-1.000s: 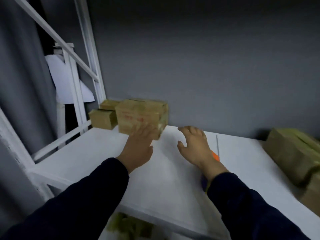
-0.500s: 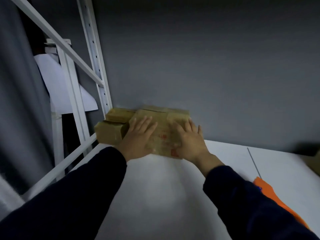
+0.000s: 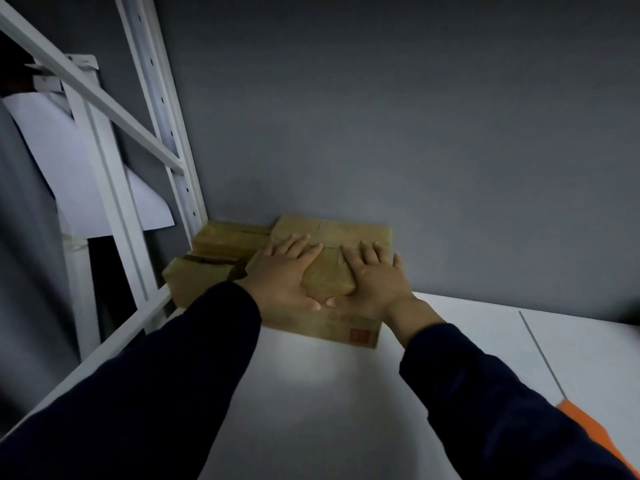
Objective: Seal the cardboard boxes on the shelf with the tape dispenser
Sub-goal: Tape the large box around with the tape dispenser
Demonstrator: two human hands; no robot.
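Observation:
A brown cardboard box (image 3: pixel 349 233) with a red mark on its front lies on the white shelf (image 3: pixel 311 393) against the grey back wall. My left hand (image 3: pixel 282 277) and my right hand (image 3: pixel 372 282) rest flat on its top, fingers spread, thumbs nearly touching. Two smaller cardboard boxes (image 3: pixel 221 244) sit to its left in the shelf corner, touching it. An orange tape dispenser (image 3: pixel 585 431) shows at the lower right edge, partly hidden by my right sleeve.
White metal shelf uprights and a diagonal brace (image 3: pixel 156 109) stand on the left. A white sheet of paper (image 3: pixel 79 174) hangs behind them. A seam (image 3: pixel 540 355) runs across the shelf surface on the right.
The box went from my left hand near the shelf front to the back wall beside the smaller boxes. Both hands now lie flat on its top. The view shifted left.

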